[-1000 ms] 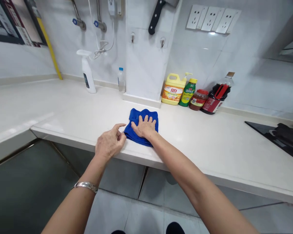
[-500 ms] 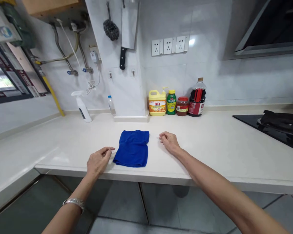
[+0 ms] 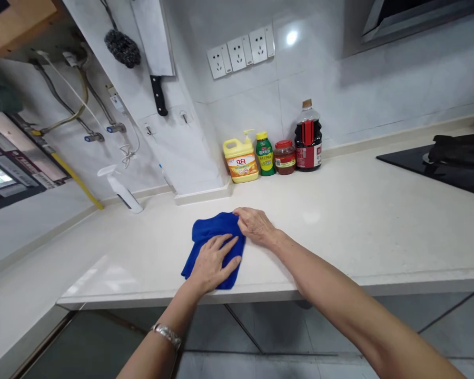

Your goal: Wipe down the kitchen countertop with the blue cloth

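A folded blue cloth lies on the white counter near its front edge. My left hand rests flat on the cloth's near half, fingers stretched out. My right hand is at the cloth's far right corner, with its fingers curled and pinching the edge of the cloth.
Along the wall stand a yellow detergent jug, a green bottle, a red-lidded jar and a dark sauce bottle. A white spray bottle stands at the left. A black cooktop lies at the right. A cleaver hangs above.
Both hands were apart on either side of the cloth; now the left lies on it and the right grips its corner. The view has tilted and turned.
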### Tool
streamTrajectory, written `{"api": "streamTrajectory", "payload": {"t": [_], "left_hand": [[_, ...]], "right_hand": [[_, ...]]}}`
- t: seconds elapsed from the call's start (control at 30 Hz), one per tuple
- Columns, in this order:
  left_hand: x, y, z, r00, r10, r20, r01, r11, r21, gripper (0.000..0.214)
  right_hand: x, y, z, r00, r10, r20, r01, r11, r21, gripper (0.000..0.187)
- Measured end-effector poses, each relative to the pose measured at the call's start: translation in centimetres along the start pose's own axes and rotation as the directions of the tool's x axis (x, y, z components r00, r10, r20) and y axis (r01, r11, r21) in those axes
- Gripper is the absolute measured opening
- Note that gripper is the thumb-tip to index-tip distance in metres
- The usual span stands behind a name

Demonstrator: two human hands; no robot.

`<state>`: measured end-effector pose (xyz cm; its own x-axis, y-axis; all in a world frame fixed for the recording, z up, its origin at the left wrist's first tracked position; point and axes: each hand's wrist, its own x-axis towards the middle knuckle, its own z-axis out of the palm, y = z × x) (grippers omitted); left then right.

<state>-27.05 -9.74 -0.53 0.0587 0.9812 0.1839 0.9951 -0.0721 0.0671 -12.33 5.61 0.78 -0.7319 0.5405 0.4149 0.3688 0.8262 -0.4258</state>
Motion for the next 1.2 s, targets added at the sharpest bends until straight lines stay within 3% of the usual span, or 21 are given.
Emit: {"api": "streamTrajectory", "payload": {"t": [0.13, 0.23, 0.33, 0.43, 0.5, 0.57, 0.67, 0.73, 0.77, 0.87, 0.93, 1.07, 1.2], "left_hand": [[-1.2, 1.0, -1.4, 0.981, 0.149, 0.121, -0.136, 0.984, -0.115, 0.058], [-2.3, 1.1, -2.2, 0.977, 0.129, 0.170, -0.103, 0.982, -0.156, 0.058], [-3.3, 0.2, -3.0, 0.969, 0.119, 0.214, -0.077, 0.978, -0.194, 0.055], [-3.7, -1.2, -4.0, 0.966, 0.135, 0.220, -0.078, 0.965, -0.251, 0.053], [-3.5, -1.7, -4.5, 0.981, 0.058, 0.187, 0.001, 0.954, -0.301, 0.052], [-3.1, -1.3, -4.3, 0.987, -0.107, 0.121, 0.141, 0.936, -0.322, 0.050], [-2.6, 0.1, -2.8, 0.942, -0.333, -0.035, 0.317, 0.920, -0.229, 0.048], [-2.5, 0.7, -1.5, 0.921, -0.382, -0.078, 0.370, 0.919, -0.133, 0.049], [-2.6, 0.7, -1.1, 0.922, -0.384, -0.054, 0.378, 0.920, -0.104, 0.050], [-3.2, -0.6, -1.0, 0.949, -0.303, 0.089, 0.311, 0.944, -0.108, 0.056], [-3.4, -2.4, -1.5, 0.966, -0.218, 0.141, 0.237, 0.962, -0.139, 0.059], [-3.1, -6.1, -2.1, 0.981, -0.151, 0.122, 0.168, 0.976, -0.140, 0.057], [-2.3, -7.9, -3.1, 0.971, -0.206, 0.119, 0.213, 0.976, -0.054, 0.057]], "right_hand": [[0.1, 0.5, 0.5, 0.971, -0.155, 0.180, 0.150, 0.988, 0.040, 0.047], [-0.2, 0.3, 0.6, 0.978, -0.031, 0.208, 0.053, 0.994, -0.101, 0.046], [-0.7, -0.6, 0.1, 0.983, 0.129, 0.129, -0.102, 0.975, -0.198, 0.040], [-1.2, -1.5, -0.8, 0.980, 0.188, 0.071, -0.168, 0.960, -0.226, 0.034], [-1.5, -1.9, -1.3, 0.982, 0.183, 0.049, -0.167, 0.960, -0.226, 0.033], [-1.6, -1.9, -1.4, 0.987, 0.157, 0.034, -0.145, 0.964, -0.223, 0.033], [-1.8, -1.5, -0.9, 0.999, -0.019, 0.037, 0.026, 0.979, -0.200, 0.035], [-1.9, -0.9, -0.1, 0.987, -0.131, 0.089, 0.144, 0.976, -0.164, 0.040], [-2.0, -0.6, 0.3, 0.983, -0.131, 0.131, 0.149, 0.979, -0.142, 0.043], [-2.0, 0.1, 1.4, 0.968, 0.023, 0.249, 0.002, 0.995, -0.101, 0.053], [-1.9, 0.2, 1.9, 0.960, 0.092, 0.263, -0.068, 0.993, -0.099, 0.056], [-1.2, 0.1, 1.7, 0.975, 0.156, 0.156, -0.128, 0.976, -0.176, 0.049], [-0.4, 0.8, 0.5, 0.966, 0.254, 0.050, -0.227, 0.926, -0.302, 0.038]]}}
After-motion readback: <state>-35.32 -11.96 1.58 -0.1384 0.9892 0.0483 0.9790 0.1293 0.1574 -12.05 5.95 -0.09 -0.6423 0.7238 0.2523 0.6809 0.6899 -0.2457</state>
